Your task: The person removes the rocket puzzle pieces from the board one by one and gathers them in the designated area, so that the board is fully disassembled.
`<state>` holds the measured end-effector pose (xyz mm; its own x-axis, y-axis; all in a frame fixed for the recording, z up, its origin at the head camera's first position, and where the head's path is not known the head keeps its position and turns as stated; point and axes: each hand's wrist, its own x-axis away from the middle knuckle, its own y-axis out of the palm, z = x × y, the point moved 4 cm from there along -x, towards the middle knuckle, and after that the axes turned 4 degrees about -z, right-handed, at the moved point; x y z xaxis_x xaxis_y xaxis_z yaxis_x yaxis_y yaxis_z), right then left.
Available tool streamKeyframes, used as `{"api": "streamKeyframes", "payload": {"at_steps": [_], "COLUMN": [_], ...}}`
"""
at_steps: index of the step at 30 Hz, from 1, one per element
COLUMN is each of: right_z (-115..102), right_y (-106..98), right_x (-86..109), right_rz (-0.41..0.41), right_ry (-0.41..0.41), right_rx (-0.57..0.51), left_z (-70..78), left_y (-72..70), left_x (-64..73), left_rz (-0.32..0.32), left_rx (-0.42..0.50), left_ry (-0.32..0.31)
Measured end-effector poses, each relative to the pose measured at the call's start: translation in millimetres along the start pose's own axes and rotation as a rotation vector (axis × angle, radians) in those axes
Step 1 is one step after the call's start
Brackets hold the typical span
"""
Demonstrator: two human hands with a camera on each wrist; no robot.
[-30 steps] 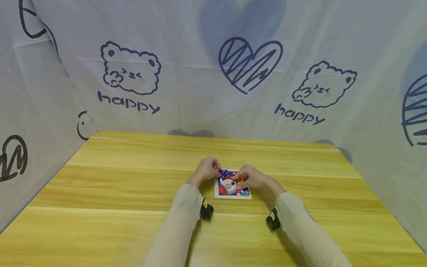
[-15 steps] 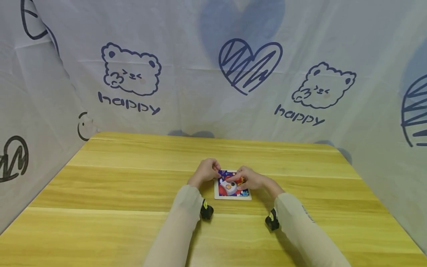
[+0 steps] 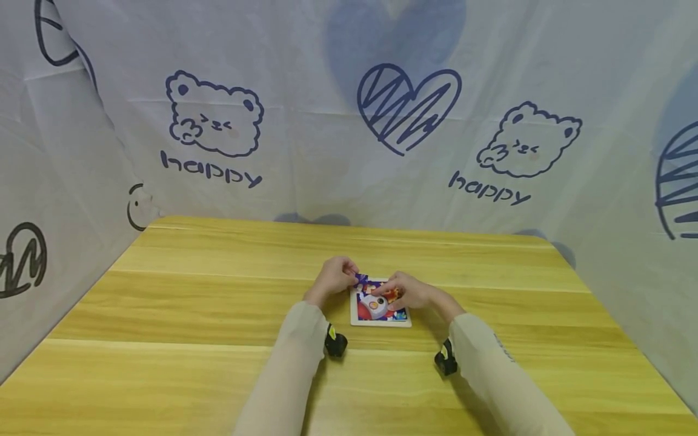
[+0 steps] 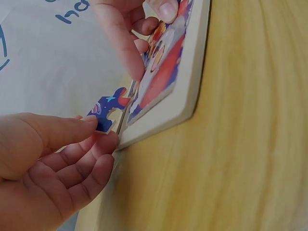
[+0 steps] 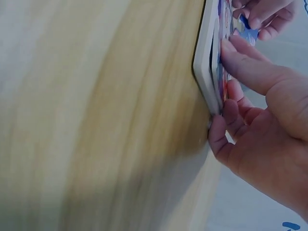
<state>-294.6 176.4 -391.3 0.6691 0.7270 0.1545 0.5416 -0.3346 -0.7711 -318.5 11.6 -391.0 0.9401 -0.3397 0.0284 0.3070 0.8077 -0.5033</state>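
A jigsaw puzzle (image 3: 373, 307) with a red, white and blue cartoon picture lies in a white tray (image 3: 382, 324) on the table. At its far left corner my left hand (image 3: 332, 280) pinches a dark blue puzzle piece (image 4: 102, 114) between thumb and fingers. That piece is raised and tilted above the tray's edge in the left wrist view. My right hand (image 3: 411, 292) rests on the right part of the puzzle, its thumb (image 5: 245, 65) and index finger touching the picture. Its other fingers bend by the tray's edge, and the hand hides part of the picture.
The wood-grain table (image 3: 191, 327) extends around the tray. A pale cloth (image 3: 311, 139) with bear and heart drawings hangs behind and along the sides. Each wrist bears a small black camera (image 3: 336, 344).
My left hand has lifted the corner piece out of the puzzle and drawn it slightly left. My right index finger has shifted left across the picture; the tray stays put.
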Motion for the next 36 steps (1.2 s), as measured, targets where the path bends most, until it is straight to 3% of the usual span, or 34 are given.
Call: {"api": "streamKeyframes", "payload": {"at_steps": [13, 28, 36], "right_z": [7, 5, 7], "right_y": [0, 0, 2], "right_x": [3.8, 3.2, 2.4], "right_rz": [0.066, 0.085, 0.097], "right_ry": [0.088, 0.179, 0.188], "right_rx": [-0.097, -0.053, -0.070], "left_z": [-8.2, -30.0, -42.2], "left_y": [-13.6, -48.6, -69.5], "left_x": [2.9, 12.0, 20.8], "left_rz": [0.042, 0.108, 0.124], "left_rx": [0.083, 0.069, 0.075], "left_ry": [-0.027, -0.029, -0.064]}}
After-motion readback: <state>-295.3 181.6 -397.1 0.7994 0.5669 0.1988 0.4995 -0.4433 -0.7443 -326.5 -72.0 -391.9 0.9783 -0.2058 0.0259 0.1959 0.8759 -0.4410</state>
